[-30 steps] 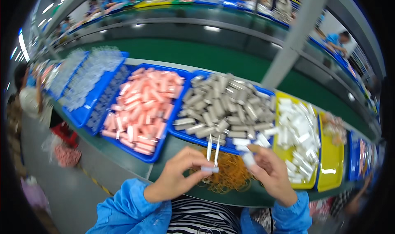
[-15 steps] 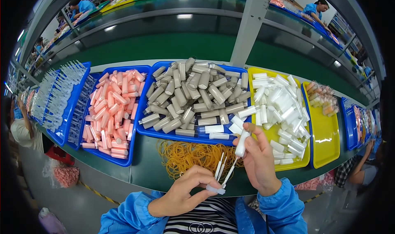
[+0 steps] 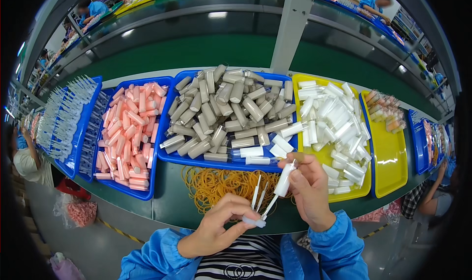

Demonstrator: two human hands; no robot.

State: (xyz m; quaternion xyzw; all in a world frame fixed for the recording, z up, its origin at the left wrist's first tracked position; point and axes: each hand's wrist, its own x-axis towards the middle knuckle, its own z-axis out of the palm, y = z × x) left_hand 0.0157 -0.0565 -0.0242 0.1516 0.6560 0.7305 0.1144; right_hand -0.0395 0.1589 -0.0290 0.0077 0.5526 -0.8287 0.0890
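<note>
My left hand pinches a translucent white plastic base with several thin rods standing up from it. Two of the white rods stand bare. Another rod meets the lower end of a white cylindrical tube, tilted up to the right. My right hand grips that tube near its upper end between thumb and fingers. Behind both hands, a pile of tan rubber bands lies on the green table.
Past the rubber bands stands a blue tray of grey tubes with a few white ones. A blue tray of pink tubes is to its left, beside trays of clear rodded pieces. Yellow trays stand right, one heaped with white tubes.
The white tube has come down toward the base in my left hand, and less of its rod shows between them. Both hands keep their holds. The whole view has shifted slightly.
</note>
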